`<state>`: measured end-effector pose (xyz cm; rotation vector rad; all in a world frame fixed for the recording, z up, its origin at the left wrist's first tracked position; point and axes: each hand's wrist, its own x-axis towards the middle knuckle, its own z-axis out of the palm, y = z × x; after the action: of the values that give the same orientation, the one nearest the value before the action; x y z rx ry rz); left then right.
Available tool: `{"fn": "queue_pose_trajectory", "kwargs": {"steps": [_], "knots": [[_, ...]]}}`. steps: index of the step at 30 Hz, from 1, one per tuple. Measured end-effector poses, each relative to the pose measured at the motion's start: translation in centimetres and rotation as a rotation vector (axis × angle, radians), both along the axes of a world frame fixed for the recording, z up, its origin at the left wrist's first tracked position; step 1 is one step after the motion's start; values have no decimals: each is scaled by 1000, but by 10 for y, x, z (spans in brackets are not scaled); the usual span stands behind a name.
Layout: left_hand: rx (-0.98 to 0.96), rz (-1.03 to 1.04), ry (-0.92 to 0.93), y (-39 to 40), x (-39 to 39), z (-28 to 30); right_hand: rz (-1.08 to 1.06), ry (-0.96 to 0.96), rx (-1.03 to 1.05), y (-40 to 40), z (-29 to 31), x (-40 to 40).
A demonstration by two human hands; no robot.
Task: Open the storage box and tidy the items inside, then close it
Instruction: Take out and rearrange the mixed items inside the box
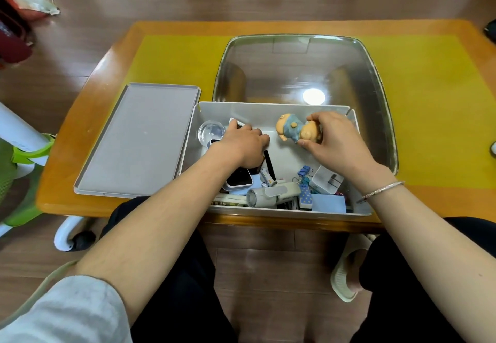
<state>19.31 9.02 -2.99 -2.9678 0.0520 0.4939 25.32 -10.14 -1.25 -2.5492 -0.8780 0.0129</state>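
Note:
The white storage box (271,108) stands open at the table's near edge. Its grey lid (139,139) lies flat on the table to the left. My right hand (335,139) grips a small cartoon figurine (291,128) in blue clothes, held above the box's far right part. My left hand (241,144) reaches into the box's left side, fingers curled over a dark flat item (236,124); what it holds is hidden. Loose things fill the near part: a white device with a black screen (239,180), a white handheld fan (271,194), binder clips (304,173), a white charger (326,180), blue notes (328,203).
A large clear plastic tub (300,69) stands right behind the box on the yellow table mat (429,96). A clear round dish (210,130) sits in the box's far left corner. A white and green chair (24,155) is to the left of the table.

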Motion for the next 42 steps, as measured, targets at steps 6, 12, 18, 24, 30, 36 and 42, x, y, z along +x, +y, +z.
{"fn": "queue_pose_trajectory", "kwargs": {"steps": [6,12,18,24,30,36,42], "knots": [[-45,16,28,4,-1,0,-38,11,-89,21,-5,-6],[-85,23,60,11,-3,3,-23,12,-133,36,-14,-4],[-86,21,79,14,-5,5,0,-5,-139,43,-17,5],[-226,40,-49,19,-6,4,45,50,-98,31,-12,7],[-243,78,-261,14,-2,6,-12,-104,1,0,12,18],[-272,74,-333,-5,14,11,-10,-189,-163,-13,10,32],[-142,60,-236,-21,22,-1,-2,-232,-234,-13,-1,34]]}}
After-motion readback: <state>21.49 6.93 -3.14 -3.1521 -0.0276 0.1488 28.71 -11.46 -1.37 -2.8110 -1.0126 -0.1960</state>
